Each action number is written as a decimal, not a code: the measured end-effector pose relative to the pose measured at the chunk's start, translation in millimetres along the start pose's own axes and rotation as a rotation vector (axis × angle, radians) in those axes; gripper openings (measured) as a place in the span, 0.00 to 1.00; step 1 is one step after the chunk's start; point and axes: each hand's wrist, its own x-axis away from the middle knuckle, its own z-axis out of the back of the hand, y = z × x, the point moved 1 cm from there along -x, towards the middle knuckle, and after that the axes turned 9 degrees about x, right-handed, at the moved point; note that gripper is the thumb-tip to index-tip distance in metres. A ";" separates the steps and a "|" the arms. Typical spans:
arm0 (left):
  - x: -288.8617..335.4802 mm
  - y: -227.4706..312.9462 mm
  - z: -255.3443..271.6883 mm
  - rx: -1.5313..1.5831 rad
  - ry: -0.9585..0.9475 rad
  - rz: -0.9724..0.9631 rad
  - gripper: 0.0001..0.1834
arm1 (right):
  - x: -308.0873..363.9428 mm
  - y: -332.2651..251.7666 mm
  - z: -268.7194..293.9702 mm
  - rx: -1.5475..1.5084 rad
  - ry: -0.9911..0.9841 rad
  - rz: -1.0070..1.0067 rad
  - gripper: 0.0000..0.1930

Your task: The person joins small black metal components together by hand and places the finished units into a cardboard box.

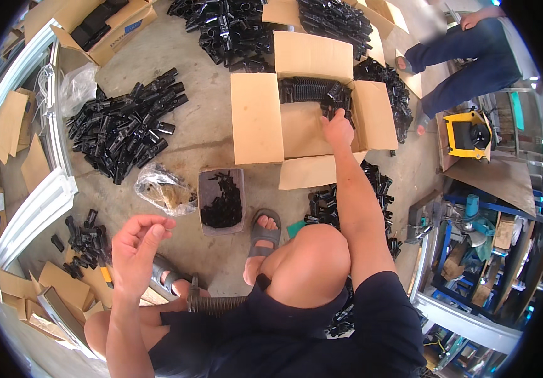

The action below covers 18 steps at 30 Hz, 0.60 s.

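Note:
My right hand (pixel 339 130) reaches into an open cardboard box (pixel 257 120), its fingers closed on a black plastic part (pixel 335 99) at the box's far right corner. Next to that part, a row of ribbed black parts (pixel 303 90) lies along the far wall. Bare cardboard shows across the near part of the box's bottom. My left hand (pixel 136 249) is raised above my left knee, fingers loosely curled and thumb apart, with nothing visible in it. Below, a ribbed black piece (pixel 218 305) lies between my legs, partly hidden by my shorts.
A grey bin (pixel 203 223) of small black pieces stands before my feet, beside a clear plastic bag (pixel 163 189). Black parts (pixel 126 123) lie heaped at left; more heaps surround the box. Another person's legs (pixel 473 66) show at far right, near a yellow-framed device (pixel 466 135).

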 end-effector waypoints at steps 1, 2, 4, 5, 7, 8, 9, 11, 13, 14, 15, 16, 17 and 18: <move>-1.8 -1.3 -1.5 0.007 -0.009 0.013 0.10 | 0.7 -4.3 2.1 0.024 -0.002 0.007 0.30; -3.2 -3.3 -3.3 0.013 -0.018 0.025 0.10 | 2.0 -7.7 4.8 0.048 -0.004 0.014 0.30; -8.3 -3.9 -8.5 0.022 -0.043 0.035 0.10 | 0.4 -7.1 6.9 0.083 0.015 0.037 0.31; -10.3 -4.3 -12.1 0.023 -0.053 0.038 0.10 | -0.8 -5.1 2.2 0.093 0.030 0.057 0.31; -11.7 -5.2 -16.9 0.044 -0.068 0.049 0.10 | -0.5 -3.0 -6.1 0.094 0.055 0.063 0.31; -11.2 -6.9 -18.5 0.064 -0.075 0.060 0.10 | 1.8 -1.2 -10.7 0.086 0.065 0.048 0.31; -10.5 -8.2 -19.4 0.083 -0.077 0.067 0.10 | 3.5 -3.6 -11.0 0.075 0.076 0.036 0.30; -8.3 -7.9 -21.3 0.004 -0.073 0.073 0.10 | 3.6 -4.4 -7.7 0.058 0.087 0.034 0.29; -4.4 -8.2 -23.2 -0.042 -0.063 0.079 0.10 | 5.9 -9.9 -0.9 0.044 0.075 0.035 0.28; -2.8 -9.2 -21.8 -0.058 -0.068 0.076 0.10 | 7.2 -14.0 2.3 0.039 0.058 0.037 0.27; -2.2 -11.9 -21.0 -0.070 -0.081 0.073 0.10 | 7.8 -13.7 5.5 0.039 0.044 0.034 0.26; -1.8 -13.5 -20.7 -0.082 -0.093 0.071 0.11 | 4.7 -12.7 3.0 0.060 0.024 0.049 0.24; -1.9 -13.7 -21.1 -0.091 -0.093 0.071 0.11 | -0.4 -11.7 -2.4 0.080 0.004 0.064 0.23; -2.2 -13.9 -21.3 -0.100 -0.092 0.072 0.11 | -1.9 -11.9 -7.4 0.100 -0.018 0.078 0.21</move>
